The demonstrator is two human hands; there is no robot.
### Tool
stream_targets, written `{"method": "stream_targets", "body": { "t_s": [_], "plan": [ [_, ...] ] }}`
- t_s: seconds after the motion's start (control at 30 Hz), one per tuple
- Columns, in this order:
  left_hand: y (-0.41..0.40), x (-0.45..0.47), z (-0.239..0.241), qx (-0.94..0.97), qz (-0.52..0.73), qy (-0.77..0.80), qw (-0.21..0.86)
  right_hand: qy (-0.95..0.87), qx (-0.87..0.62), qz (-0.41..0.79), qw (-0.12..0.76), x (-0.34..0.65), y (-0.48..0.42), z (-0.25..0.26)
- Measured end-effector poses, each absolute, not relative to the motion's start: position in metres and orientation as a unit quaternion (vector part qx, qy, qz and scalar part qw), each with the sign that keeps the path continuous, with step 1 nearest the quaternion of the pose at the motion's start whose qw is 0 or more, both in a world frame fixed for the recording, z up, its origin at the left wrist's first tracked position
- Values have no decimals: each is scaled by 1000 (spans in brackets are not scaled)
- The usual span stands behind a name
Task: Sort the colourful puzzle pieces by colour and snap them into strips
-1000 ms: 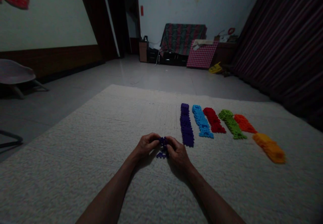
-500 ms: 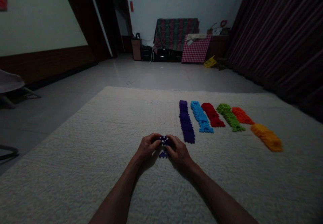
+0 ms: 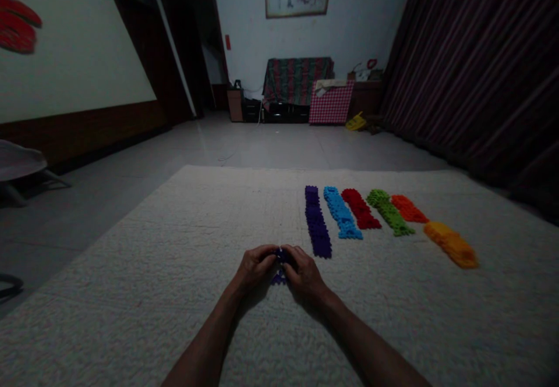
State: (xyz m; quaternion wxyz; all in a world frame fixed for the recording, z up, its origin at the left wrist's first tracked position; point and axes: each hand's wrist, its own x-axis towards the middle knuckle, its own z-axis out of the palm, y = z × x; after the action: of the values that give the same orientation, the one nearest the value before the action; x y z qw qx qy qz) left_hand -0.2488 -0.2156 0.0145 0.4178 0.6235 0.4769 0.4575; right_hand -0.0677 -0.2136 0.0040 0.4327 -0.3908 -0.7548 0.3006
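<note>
My left hand and my right hand meet near the middle of the view, both pinching a small dark purple puzzle piece with notched edges. Fingers hide much of it. Just below, between the hands, another purple piece shows on the pale mat; whether it joins the held one I cannot tell. To the right of my right hand lies a long row of overlapping purple puzzle pieces. Beyond that are similar rows of light blue pieces and red pieces.
Green pieces, orange-red pieces and yellow-orange pieces lie farther right on the quilted mat. A dark curtain hangs along the right. At the left edge stands a low seat.
The camera has tilted up, so the scene sits lower. My hands have drawn slightly closer together around the purple piece, covering more of it. The rows of pieces lie as before.
</note>
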Motion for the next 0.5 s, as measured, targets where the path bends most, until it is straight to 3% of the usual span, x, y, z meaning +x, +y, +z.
{"method": "stream_targets", "body": {
  "t_s": [0.5],
  "plan": [
    [-219, -246, 10, 638, 462, 507, 350, -729, -377, 334, 464, -66, -213, 6]
  ]
}}
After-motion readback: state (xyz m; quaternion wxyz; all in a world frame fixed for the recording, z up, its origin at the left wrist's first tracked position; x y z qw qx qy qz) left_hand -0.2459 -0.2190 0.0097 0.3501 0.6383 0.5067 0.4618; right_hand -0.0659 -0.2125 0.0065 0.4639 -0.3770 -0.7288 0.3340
